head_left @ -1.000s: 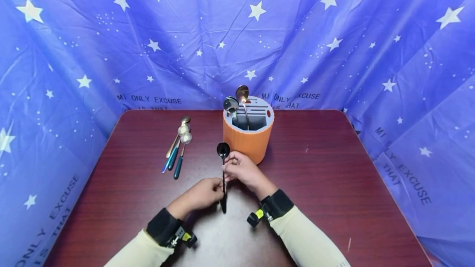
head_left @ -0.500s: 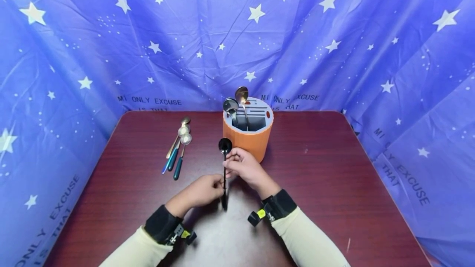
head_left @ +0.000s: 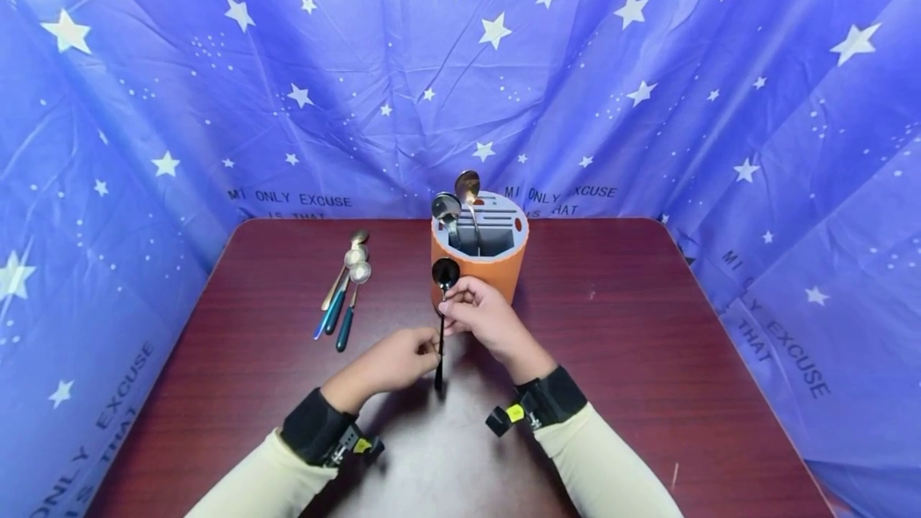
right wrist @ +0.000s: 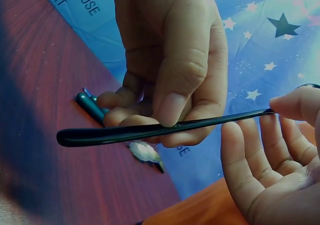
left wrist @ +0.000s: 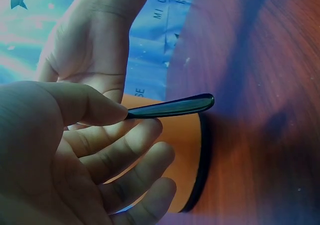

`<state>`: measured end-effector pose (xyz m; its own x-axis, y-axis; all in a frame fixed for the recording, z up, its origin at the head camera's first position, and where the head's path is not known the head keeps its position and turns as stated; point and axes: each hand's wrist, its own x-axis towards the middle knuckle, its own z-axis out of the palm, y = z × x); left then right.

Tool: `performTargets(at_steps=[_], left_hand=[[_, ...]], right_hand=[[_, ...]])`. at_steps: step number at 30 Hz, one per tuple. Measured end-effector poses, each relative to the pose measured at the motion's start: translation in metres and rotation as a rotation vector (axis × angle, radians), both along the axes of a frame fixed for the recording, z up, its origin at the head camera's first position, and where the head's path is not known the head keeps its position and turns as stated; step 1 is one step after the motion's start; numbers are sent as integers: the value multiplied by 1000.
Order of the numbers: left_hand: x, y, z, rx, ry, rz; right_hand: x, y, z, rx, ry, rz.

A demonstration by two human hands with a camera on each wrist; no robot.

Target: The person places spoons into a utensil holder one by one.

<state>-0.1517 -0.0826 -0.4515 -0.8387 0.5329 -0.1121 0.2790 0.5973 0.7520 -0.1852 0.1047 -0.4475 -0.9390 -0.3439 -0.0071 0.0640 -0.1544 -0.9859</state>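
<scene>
A long black spoon [head_left: 441, 342] is held between both hands, bowl up and away from the person. My left hand [head_left: 394, 360] pinches its handle low down between thumb and fingers; the handle's rounded end [left wrist: 185, 106] sticks out past the thumb in the left wrist view. Higher up, near the bowl [head_left: 446, 272], my right hand [head_left: 491, 320] pinches the spoon's neck. Just behind the right hand stands an orange utensil holder [head_left: 507, 272] with a grey slotted top. Two spoons stand in it: a silver-looking spoon [head_left: 446, 208] and a copper-coloured spoon [head_left: 468, 185].
Left of the holder, several spoons lie together on the dark red table [head_left: 619, 358], among them a teal-handled spoon [head_left: 345, 329]. A blue curtain [head_left: 360, 62] with white stars hangs round the back and sides of the table.
Both hands have carried the black spoon slightly up and to the right, bringing its bowl in front of the holder's upper side. The pinch of each hand stays.
</scene>
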Motion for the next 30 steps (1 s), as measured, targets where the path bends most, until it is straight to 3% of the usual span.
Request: performTargets(at_steps=[30], left_hand=[[-9, 19, 36, 12, 73, -43]], right_hand=[[-3, 27, 65, -4, 157, -115]])
